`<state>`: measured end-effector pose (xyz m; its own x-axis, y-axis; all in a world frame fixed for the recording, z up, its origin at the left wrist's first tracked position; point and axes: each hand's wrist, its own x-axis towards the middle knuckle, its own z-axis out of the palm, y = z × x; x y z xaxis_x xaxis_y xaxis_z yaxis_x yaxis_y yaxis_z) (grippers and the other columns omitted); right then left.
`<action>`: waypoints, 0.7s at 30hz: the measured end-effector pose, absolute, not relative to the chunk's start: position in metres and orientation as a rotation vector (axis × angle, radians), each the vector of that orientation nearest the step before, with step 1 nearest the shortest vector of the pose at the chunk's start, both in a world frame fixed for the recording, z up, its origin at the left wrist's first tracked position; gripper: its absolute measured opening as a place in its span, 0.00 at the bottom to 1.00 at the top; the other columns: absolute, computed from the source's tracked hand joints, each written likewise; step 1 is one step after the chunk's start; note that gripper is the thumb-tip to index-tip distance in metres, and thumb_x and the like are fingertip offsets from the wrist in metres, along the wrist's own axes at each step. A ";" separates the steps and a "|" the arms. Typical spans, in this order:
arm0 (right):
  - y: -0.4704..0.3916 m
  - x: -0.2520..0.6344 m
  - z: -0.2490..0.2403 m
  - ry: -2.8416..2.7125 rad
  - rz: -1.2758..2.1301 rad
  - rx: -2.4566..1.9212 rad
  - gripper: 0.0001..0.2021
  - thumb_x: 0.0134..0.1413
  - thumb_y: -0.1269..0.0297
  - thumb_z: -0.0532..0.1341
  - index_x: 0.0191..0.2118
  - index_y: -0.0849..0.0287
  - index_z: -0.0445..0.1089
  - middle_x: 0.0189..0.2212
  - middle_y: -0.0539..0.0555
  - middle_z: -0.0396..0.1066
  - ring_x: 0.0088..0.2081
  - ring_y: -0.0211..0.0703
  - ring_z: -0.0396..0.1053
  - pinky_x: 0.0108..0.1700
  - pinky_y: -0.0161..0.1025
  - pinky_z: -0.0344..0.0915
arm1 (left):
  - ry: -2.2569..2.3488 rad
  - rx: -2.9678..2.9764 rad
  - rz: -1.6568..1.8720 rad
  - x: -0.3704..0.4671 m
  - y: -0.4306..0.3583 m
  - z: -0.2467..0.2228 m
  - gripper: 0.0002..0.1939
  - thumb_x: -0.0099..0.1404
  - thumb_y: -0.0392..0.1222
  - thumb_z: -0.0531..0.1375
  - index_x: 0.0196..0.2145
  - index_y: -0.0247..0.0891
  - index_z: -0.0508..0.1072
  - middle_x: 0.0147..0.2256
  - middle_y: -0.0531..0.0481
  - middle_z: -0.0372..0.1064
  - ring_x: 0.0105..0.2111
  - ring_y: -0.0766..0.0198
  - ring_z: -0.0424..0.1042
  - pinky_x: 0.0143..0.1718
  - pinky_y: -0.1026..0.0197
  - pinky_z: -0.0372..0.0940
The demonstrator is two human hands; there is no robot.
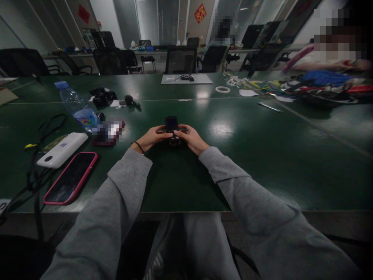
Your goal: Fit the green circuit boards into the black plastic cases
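Observation:
A small black device with a dark square screen is held upright above the green table, near the middle of the view. My left hand grips its left side, with the thumb lying across the front. On the other side, my right hand grips it in the same way, its thumb tip close to the left thumb. Both hands are closed round the device. The fingers behind it are partly hidden, and the parts below the thumbs are too dark to make out well.
A pink-cased phone, a white power bank and a tilted plastic bottle are on the left. Farther back stands a white board. Cables, a wrench and a white ring lie right, near another person.

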<state>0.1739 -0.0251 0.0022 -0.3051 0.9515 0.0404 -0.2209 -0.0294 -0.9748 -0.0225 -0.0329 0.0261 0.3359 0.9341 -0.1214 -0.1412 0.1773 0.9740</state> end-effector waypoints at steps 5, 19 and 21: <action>-0.026 0.172 0.004 -1.234 1.533 -0.881 0.31 0.36 0.55 0.75 0.47 0.56 0.64 0.37 0.52 0.70 0.42 0.44 0.70 0.54 0.48 0.65 | 0.934 1.118 0.934 -0.022 -0.031 0.024 0.32 0.51 0.36 0.72 0.54 0.33 0.71 0.46 0.41 0.74 0.43 0.61 0.75 0.57 0.51 0.62; -0.025 0.171 0.004 -1.243 1.522 -0.882 0.32 0.36 0.53 0.75 0.48 0.56 0.64 0.38 0.52 0.70 0.42 0.43 0.69 0.52 0.46 0.65 | 0.888 1.131 0.917 -0.023 -0.030 0.023 0.31 0.52 0.37 0.71 0.54 0.32 0.71 0.49 0.40 0.73 0.46 0.61 0.74 0.57 0.54 0.62; -0.026 0.171 0.004 -1.247 1.524 -0.884 0.32 0.36 0.53 0.75 0.47 0.56 0.64 0.37 0.52 0.70 0.42 0.43 0.69 0.52 0.46 0.65 | 0.890 1.129 0.923 -0.023 -0.030 0.022 0.31 0.52 0.36 0.71 0.54 0.32 0.71 0.49 0.39 0.73 0.46 0.61 0.74 0.57 0.54 0.62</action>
